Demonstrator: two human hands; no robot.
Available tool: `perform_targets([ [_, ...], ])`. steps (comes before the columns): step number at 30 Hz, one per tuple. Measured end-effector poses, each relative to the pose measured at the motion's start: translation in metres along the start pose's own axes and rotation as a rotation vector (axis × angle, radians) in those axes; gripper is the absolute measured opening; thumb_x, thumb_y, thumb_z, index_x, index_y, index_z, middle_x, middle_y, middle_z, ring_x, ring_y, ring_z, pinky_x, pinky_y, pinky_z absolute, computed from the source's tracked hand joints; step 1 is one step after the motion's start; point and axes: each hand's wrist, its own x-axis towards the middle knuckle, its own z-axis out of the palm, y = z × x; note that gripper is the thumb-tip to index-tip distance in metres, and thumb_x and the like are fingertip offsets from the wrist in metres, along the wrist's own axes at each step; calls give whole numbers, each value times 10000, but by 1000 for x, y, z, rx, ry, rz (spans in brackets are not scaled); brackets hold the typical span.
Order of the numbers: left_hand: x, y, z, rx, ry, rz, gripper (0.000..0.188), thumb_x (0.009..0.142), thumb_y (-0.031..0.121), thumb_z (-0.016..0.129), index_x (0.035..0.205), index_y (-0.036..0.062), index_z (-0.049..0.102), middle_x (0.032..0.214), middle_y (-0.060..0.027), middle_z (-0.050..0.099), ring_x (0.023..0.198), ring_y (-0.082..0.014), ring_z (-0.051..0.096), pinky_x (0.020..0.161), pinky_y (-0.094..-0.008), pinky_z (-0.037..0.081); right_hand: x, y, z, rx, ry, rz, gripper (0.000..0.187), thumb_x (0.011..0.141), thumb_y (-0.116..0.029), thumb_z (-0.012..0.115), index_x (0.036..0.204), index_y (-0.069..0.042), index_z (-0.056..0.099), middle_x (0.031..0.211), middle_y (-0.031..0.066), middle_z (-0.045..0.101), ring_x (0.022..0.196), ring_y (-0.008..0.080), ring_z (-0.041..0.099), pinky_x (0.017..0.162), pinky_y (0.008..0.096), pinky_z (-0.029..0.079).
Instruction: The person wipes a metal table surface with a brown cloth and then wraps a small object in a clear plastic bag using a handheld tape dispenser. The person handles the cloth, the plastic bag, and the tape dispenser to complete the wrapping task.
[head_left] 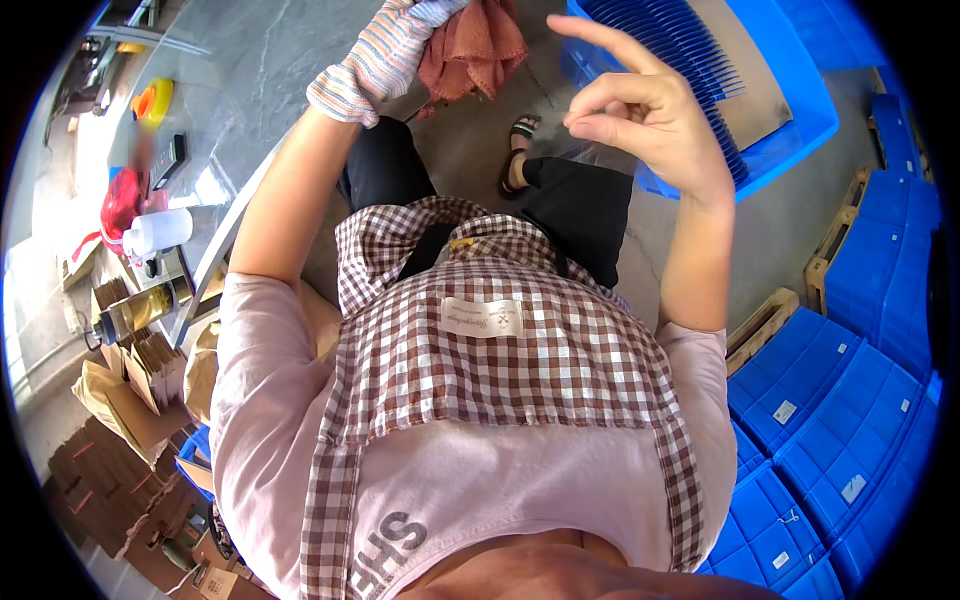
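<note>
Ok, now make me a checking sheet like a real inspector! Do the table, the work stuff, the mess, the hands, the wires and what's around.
Surface: shiny grey, marble-patterned tabletop at the left.
Job's things: crumpled rust-red cloth; blue plastic bin holding dark-blue toothed pieces and a flat tan sheet.
Clutter: round yellow object, black rectangular device, crumpled red plastic-looking bag, translucent white bottle.
Hands: left hand, in a striped knit glove, holds the cloth; bare right hand is near the bin, nothing seen in it.
Cables: nothing seen for certain.
Surroundings: labelled blue containers and pale wooden pallets at right; brown cardboard at lower left.
</note>
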Motion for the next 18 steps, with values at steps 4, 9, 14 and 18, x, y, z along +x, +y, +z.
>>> perform_targets([
  [4, 3, -8, 7, -134, -129, 36, 487, 1007, 364, 620, 1359, 35, 548, 1249, -99, 648, 1144, -210, 626, 1031, -359, 485, 0, -18, -3, -7, -37, 16, 61, 848, -64, 761, 802, -28, 744, 1483, 124, 540, 598, 17, 518, 533, 214, 397],
  [9, 0, -15, 0, 110, -188, 117, 460, 1051, 330, 549, 1399, 31, 527, 1360, -112, 602, 1230, -223, 586, 1086, -362, 438, 6, 0, 15, -41, -69, -30, 109, 853, -177, 772, 883, -72, 765, 1492, 134, 515, 826, 195, 719, 715, 312, 561],
  [14, -4, -11, -3, 294, -173, 49, 426, 1011, 304, 617, 1339, 34, 595, 1234, -98, 662, 1086, -190, 641, 947, -315, 507, 2, -7, 28, -268, -159, 8, 119, 849, -143, 770, 881, -31, 745, 1319, 138, 600, 859, 235, 705, 722, 323, 550],
  [18, 1, -17, -4, 403, -278, 65, 413, 998, 305, 636, 1307, 31, 623, 1185, -99, 683, 1042, -181, 657, 902, -304, 530, 7, 15, 46, -213, 11, -154, 91, 844, -163, 760, 885, -83, 747, 1081, 91, 642, 897, 225, 686, 699, 320, 528],
])
